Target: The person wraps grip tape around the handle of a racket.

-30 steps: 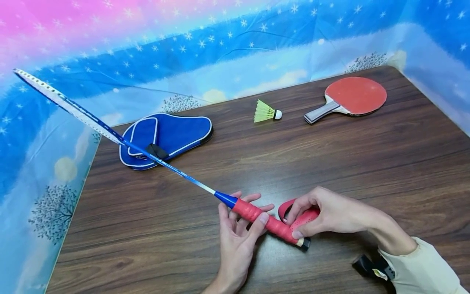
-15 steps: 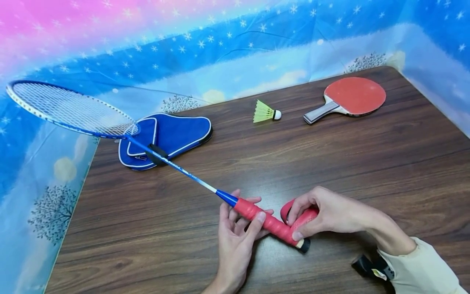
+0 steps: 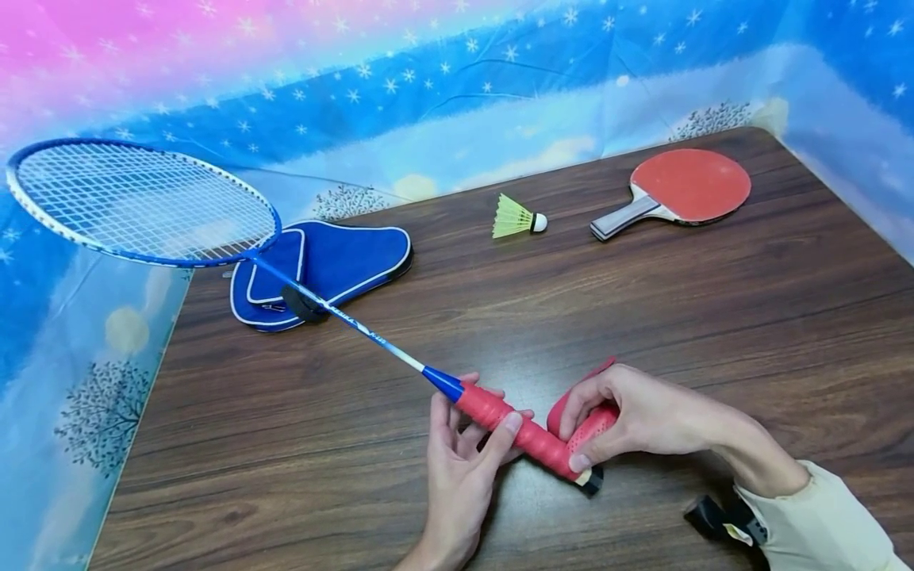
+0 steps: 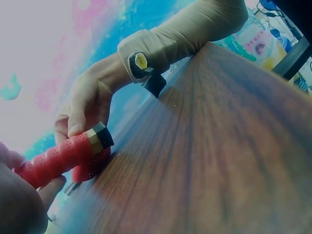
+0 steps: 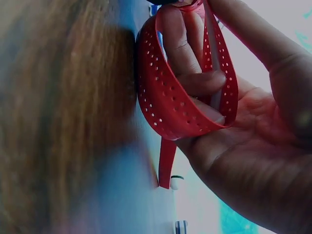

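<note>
A blue and white badminton racket [image 3: 441,383] slants across the head view, its strung head [image 3: 150,202] raised at the far left. My left hand [image 3: 460,468] grips the red-wrapped handle between thumb and fingers from below. At the handle's lower end, my right hand [image 3: 653,412] pinches red perforated grip tape [image 5: 168,97] against the wrap. The tape loops around the right fingers in the right wrist view, with a loose tail hanging down. Bare pale wood and a black butt cap [image 4: 103,135] show past the last turn of tape in the left wrist view.
Behind the racket shaft lies a blue paddle case [image 3: 357,254] with white piping. Farther back on the wooden table [image 3: 300,460] are a yellow shuttlecock [image 3: 516,217] and a red table tennis paddle [image 3: 691,186]. A printed cloth backdrop [image 3: 400,79] borders the table.
The racket has rolled about its shaft, turning its head from nearly edge-on to showing its string face. A tape end now shows above my right fingers. Both hands stay in nearly the same place.
</note>
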